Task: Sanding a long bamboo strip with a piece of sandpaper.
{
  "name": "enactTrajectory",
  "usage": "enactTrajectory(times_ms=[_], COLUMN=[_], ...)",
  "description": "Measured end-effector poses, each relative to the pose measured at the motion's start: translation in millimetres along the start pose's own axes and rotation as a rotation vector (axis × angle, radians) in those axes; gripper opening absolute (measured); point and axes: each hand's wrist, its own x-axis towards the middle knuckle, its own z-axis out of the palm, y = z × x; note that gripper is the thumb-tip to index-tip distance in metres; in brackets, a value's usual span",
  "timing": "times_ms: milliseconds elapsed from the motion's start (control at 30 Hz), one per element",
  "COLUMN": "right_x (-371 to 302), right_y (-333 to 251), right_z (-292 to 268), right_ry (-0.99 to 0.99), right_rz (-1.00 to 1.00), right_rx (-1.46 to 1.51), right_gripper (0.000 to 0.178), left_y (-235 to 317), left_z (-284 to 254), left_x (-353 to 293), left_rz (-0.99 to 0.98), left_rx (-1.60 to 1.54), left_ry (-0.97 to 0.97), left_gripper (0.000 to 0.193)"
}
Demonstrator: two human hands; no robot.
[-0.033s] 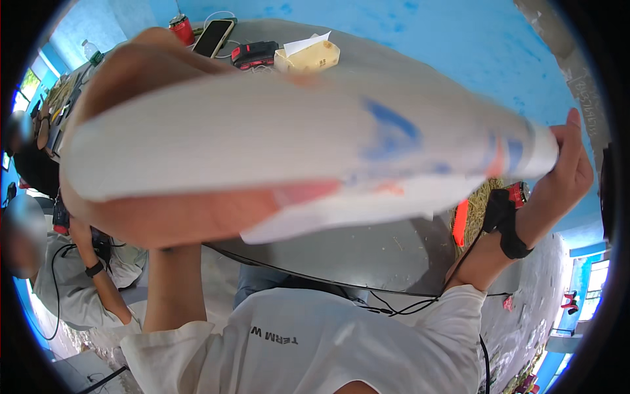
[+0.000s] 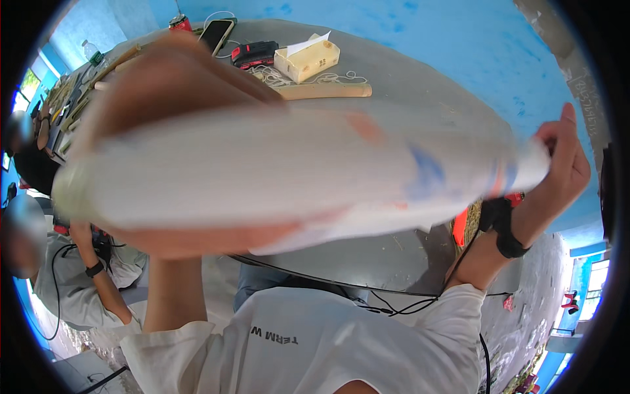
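Observation:
A long white roll [image 2: 315, 167] with blue and orange marks stretches across the view close to the camera, above the grey table [image 2: 380, 256]. Motion smears it, and I cannot tell whether it is paper or plastic. At its wide left end a pale yellow-green edge shows. My left hand [image 2: 197, 85] is wrapped round that end, blurred, with part of the hand above the roll and fingers beneath it. The narrow right end sits pinched in the fingers of my right hand [image 2: 566, 154]. A black strap is round my right wrist.
A tissue box [image 2: 307, 60], a red-and-black battery pack [image 2: 254, 54], a phone [image 2: 215, 36], a red can [image 2: 179, 23] and a bamboo piece [image 2: 335, 90] lie beyond the roll. Straw [image 2: 482, 213] is near my right forearm. Another person [image 2: 85, 276] sits at left.
The roll's left part has shifted toward me and slightly left, with my left hand turning. The bamboo piece and white cord behind now show. My right hand has moved slightly left.

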Motion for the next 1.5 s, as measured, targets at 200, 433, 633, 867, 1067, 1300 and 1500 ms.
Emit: enactTrajectory(times_ms=[200, 433, 633, 867, 1067, 1300, 1500], right_x=[4.2, -8.8, 7.8, 1.3, 4.3, 6.4, 3.4], right_y=[-5.5, 4.5, 2.5, -15.5, 10.8, 2.9, 11.6], right_z=[5.6, 10.3, -1.3, 18.3, 6.7, 23.3, 31.6], right_ry=[-0.077, -0.041, 0.051, -0.219, 0.049, -0.358, -0.248], right_rz=[-0.056, 0.065, 0.145, 0.148, 0.205, 0.159, 0.257], right_rx=[0.001, 0.079, -0.044, 0.214, 0.029, 0.057, 0.134], right_gripper=[0.043, 0.046, 0.047, 0.051, 0.052, 0.052, 0.051], left_y=[10.8, 9.7, 12.3, 13.2, 21.8, 20.5, 7.5], left_z=[7.5, 4.4, 2.8, 9.6, -12.4, 16.2, 8.0], left_x=[2.5, 37.2, 43.9, 50.9, 47.1, 52.6, 38.3], left_rz=[-0.023, -0.174, -0.222, -0.105, -0.636, -0.339, -0.667], left_rx=[0.274, -0.511, -0.223, -0.525, -0.363, -0.227, -0.241], left_ry=[0.045, -0.243, -0.117, -0.356, -0.179, 0.025, -0.044], left_gripper=[0.024, 0.023, 0.026, 0.031, 0.022, 0.023, 0.016])
